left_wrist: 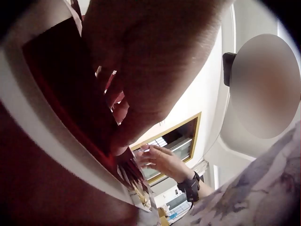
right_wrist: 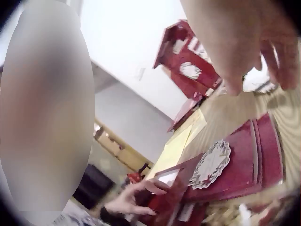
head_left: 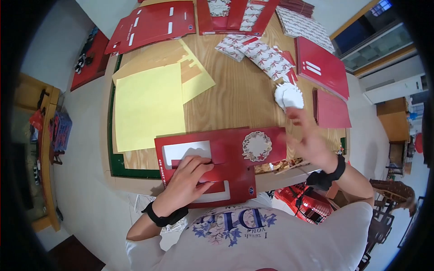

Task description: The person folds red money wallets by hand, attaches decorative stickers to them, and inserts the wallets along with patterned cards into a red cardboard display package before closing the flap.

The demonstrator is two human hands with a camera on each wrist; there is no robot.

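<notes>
A red printed card sleeve [head_left: 242,180] with white-backed windows lies at the table's near edge. My left hand [head_left: 183,183] rests on it, fingers bent over its middle around a red piece. From under that hand a red card strip extends right, bearing a round wreath-edged tag [head_left: 257,146]. My right hand [head_left: 309,140], blurred, is above the table to the right of the strip, fingers spread and holding nothing visible. Its fingertips are close to a pile of white scalloped tags [head_left: 289,95]. In the right wrist view those tags [right_wrist: 257,80] show beside the right fingers.
Yellow sheets [head_left: 149,108] lie at left, with red printed sleeves [head_left: 158,25] behind. A red display box [head_left: 237,18] stands at the back. Patterned envelopes [head_left: 266,58] lie near the tags, red card stacks [head_left: 322,67] at right. Scraps [head_left: 275,166] sit along the near edge.
</notes>
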